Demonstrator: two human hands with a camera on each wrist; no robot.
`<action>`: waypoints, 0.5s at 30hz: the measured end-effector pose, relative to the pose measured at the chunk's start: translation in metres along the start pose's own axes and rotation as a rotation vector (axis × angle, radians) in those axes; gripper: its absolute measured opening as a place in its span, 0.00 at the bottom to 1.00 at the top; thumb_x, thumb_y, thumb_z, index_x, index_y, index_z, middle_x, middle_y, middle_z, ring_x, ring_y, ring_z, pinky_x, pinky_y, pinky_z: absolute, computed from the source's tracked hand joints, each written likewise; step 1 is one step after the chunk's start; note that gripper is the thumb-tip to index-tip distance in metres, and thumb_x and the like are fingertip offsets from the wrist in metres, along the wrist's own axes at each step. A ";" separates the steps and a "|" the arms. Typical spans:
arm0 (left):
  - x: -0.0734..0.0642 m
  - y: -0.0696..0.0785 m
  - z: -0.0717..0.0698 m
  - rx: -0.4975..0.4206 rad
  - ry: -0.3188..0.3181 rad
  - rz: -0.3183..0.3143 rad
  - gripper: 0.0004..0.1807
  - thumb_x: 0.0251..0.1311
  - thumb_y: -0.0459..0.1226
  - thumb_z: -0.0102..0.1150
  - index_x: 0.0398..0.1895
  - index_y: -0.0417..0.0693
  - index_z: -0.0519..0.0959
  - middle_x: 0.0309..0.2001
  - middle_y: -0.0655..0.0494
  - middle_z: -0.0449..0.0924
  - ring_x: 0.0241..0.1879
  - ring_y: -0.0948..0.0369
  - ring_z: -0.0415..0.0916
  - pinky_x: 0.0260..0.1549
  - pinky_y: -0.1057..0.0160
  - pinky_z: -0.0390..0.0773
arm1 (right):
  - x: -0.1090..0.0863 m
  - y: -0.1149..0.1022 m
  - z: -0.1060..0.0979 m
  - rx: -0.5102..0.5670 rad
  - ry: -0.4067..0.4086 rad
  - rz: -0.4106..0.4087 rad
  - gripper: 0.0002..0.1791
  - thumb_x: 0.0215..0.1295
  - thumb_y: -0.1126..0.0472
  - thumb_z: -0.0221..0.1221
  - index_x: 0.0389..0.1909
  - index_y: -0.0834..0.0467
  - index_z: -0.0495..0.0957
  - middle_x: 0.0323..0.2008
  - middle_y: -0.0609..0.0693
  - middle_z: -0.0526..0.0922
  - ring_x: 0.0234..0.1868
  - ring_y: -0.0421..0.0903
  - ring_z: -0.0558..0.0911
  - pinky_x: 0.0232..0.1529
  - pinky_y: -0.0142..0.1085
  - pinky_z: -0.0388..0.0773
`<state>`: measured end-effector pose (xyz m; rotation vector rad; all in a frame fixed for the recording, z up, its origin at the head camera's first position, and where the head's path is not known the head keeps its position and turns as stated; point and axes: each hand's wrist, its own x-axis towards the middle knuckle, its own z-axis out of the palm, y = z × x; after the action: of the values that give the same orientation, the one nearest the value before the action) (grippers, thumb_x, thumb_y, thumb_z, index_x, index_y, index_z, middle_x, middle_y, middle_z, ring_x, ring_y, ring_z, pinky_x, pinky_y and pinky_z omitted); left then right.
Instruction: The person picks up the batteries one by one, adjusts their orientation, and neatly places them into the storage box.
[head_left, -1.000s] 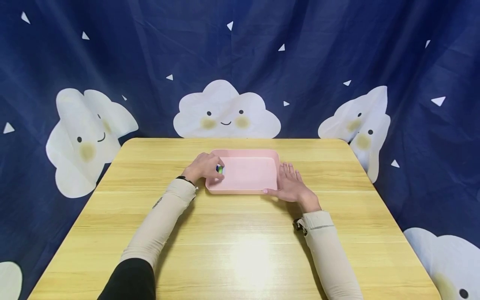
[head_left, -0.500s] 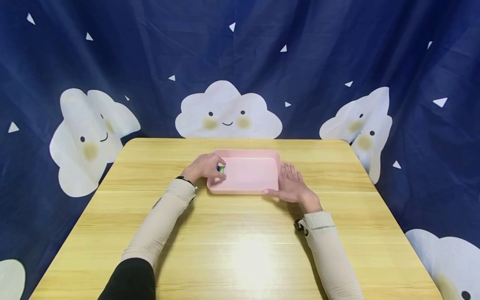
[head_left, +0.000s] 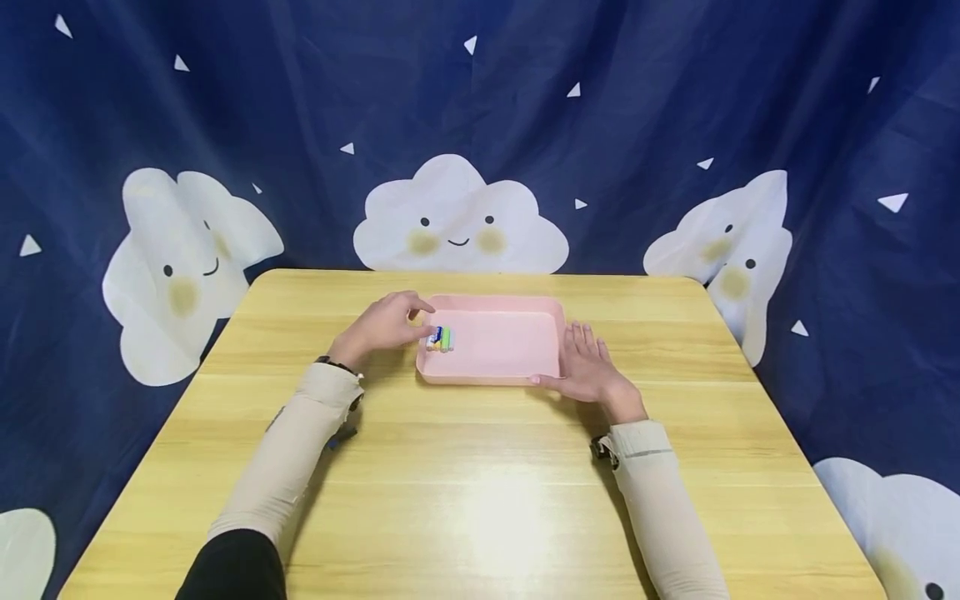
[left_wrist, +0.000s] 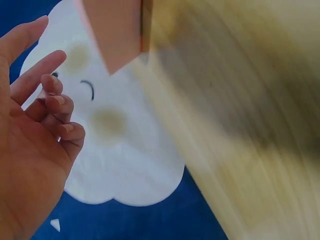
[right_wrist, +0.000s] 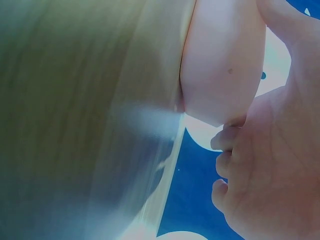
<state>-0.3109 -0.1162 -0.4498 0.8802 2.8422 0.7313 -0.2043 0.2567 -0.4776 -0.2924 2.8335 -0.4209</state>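
Note:
A shallow pink tray [head_left: 502,346] stands toward the back of the table. In its left end lies a small multicoloured item [head_left: 442,338] with blue, green, yellow and white parts; its kind is too small to make out. My left hand [head_left: 384,323] hovers at the tray's left rim, thumb and forefinger apart. The left wrist view has the same hand [left_wrist: 37,145] with nothing in it, beside the tray's corner [left_wrist: 117,35]. Against the tray's right end rests my right hand [head_left: 587,371], fingers extended, thumb along the front rim. Its palm [right_wrist: 280,165] faces the tray wall [right_wrist: 222,65].
The wooden table [head_left: 450,450] stretches out in front of the tray, with a bright glare spot near the middle. A dark blue curtain [head_left: 300,100] with white cloud faces hangs around its back and sides. Black straps circle both wrists.
My left hand has let go of the small multicoloured item and drawn back left out of the tray, leaving the item inside. My right hand stays at the right end.

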 end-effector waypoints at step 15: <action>-0.065 -0.028 -0.037 0.003 0.080 -0.032 0.23 0.65 0.48 0.68 0.57 0.44 0.85 0.35 0.52 0.76 0.31 0.58 0.68 0.32 0.60 0.69 | 0.002 0.000 0.000 0.000 0.007 0.000 0.69 0.65 0.22 0.50 0.80 0.71 0.31 0.82 0.68 0.30 0.83 0.67 0.33 0.80 0.63 0.33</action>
<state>-0.2789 -0.1872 -0.4340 0.8215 2.9200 0.7763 -0.2062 0.2565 -0.4779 -0.2918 2.8403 -0.4230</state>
